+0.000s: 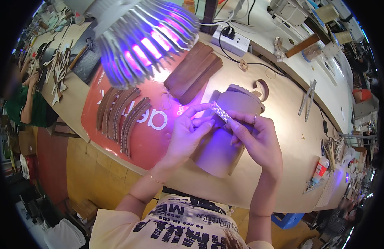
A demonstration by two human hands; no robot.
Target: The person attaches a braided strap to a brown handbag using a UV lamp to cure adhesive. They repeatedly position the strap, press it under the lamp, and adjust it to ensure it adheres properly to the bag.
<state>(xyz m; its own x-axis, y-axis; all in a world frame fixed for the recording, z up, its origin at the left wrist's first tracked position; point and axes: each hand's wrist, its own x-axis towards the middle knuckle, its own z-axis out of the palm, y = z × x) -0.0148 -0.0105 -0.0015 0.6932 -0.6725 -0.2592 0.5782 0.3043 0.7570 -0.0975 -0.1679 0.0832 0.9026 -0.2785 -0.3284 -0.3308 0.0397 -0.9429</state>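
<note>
Between my hands is a short braided strip (220, 113), pale under the purplish lamp light. My left hand (191, 128) pinches its upper left end with thumb and fingers closed. At the strip's lower right end, my right hand (254, 135) grips it between thumb and forefinger. Just beneath both hands lies a brown leather-like piece (219, 155) with a rounded near end; a scalloped brown piece (244, 91) shows at its far side. The hands hide part of both.
A ribbed lamp (146, 45) hangs over the table's left half. Curved stitched strips (121, 118) lie on a red mat (152, 143), near stacked brown strips (194, 72). A power strip (230, 41), tweezers (308, 99) and a glue bottle (320, 169) stand around. Another person (30, 103) sits far left.
</note>
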